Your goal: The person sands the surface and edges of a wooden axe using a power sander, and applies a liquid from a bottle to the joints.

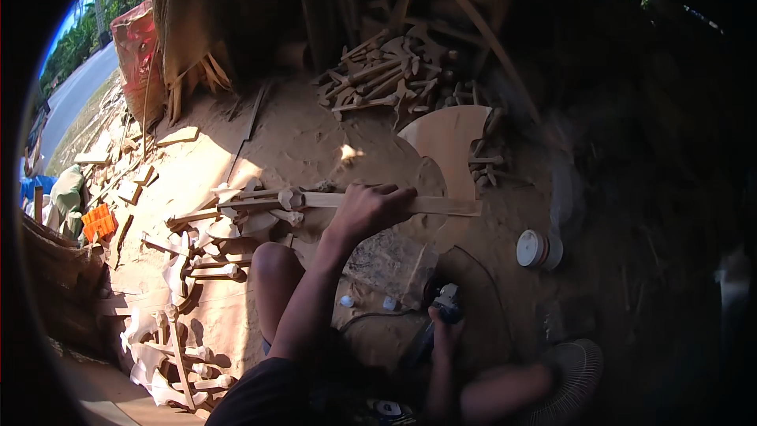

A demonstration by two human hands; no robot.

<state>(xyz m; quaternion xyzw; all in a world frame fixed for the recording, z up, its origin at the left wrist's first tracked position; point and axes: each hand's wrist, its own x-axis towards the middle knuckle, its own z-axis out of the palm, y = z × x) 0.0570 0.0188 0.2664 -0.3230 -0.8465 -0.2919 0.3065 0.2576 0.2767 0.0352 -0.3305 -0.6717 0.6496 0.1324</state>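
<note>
My left hand (371,211) is closed around the long, flat handle of a pale wooden axe-shaped piece (447,142). Its broad, curved blade part reaches away from me at the handle's right end. Lower down, in shadow, my right hand (447,333) grips a dark power tool with a silver head, which looks like an angle grinder (448,301). The tool is apart from the wooden piece. Dim light hides much of its body and my right fingers. Between my hands on the ground lies a crumpled clear plastic sheet (390,264).
Bone-shaped pale pieces (209,268) lie in heaps at left, and another pile (386,71) is at the back. A white lidded tub (532,248) stands to the right. A round wire grille (572,379) is near my right leg. A dark cord (493,288) curves over the sandy ground.
</note>
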